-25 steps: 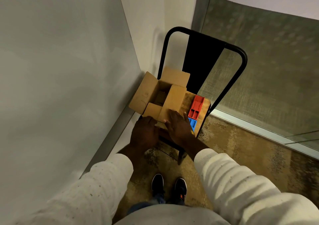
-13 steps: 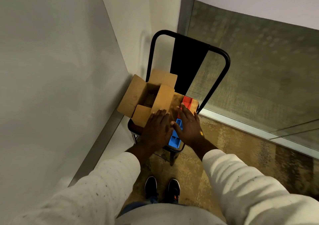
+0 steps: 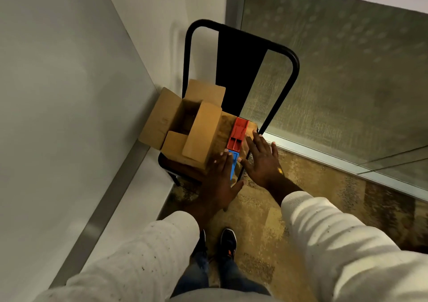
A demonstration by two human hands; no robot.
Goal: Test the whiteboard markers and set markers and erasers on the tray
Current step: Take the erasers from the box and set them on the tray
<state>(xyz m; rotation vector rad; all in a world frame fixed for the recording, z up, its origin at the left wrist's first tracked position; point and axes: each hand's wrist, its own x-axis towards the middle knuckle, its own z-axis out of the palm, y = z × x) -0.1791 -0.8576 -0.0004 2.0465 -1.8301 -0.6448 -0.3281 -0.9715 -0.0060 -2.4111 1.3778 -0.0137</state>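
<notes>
Two plastic holders, a red one (image 3: pixel 238 134) and a blue one (image 3: pixel 233 164), lie end to end along the right edge of the chair (image 3: pixel 240 70) seat, the red farther, the blue nearer. They look like eraser bodies or small trays; I cannot tell which. An open cardboard box (image 3: pixel 185 128) fills the left part of the seat, its flaps spread, and what lies inside is too dark to make out.

The left hand (image 3: pixel 218 181) hovers flat over the near end of the blue holder, fingers spread and holding nothing. The right hand (image 3: pixel 261 160) is just right of the red holder, palm down, fingers apart, also empty. Whether either touches the plastic cannot be told.

No marker is in view, and the whiteboard (image 3: pixel 58 93) on the left shows no test strokes. Its metal ledge (image 3: pixel 108 197), likely the tray meant, carries nothing visible. By my judgement the task is at its start: the supplies are still on the chair, and testing and placing are all left to do.
</notes>
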